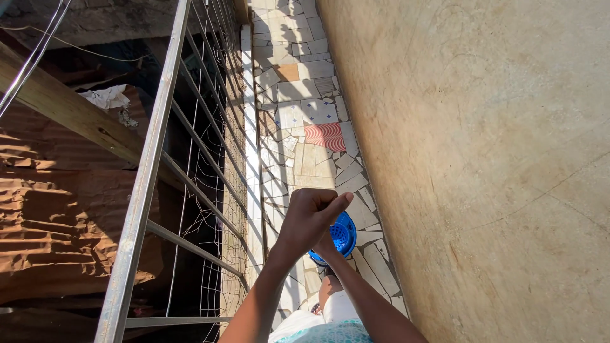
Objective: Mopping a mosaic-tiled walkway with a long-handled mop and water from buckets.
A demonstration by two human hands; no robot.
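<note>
Flanking a plastered wall [483, 159], a mosaic-tiled walkway [305, 127] runs beside a metal railing [149, 171]; the left hand [308, 222], fisted, overlaps a blue perforated basket [343, 236] near the wall. Right hand's grip cannot be told; steady carrying seems wise.

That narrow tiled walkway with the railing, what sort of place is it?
Probably an outdoor upper-floor balcony corridor of a house. A metal railing runs on one side, a plastered wall on the other, broken-tile flooring lies between them, and rusty corrugated roofing lies below.
</note>
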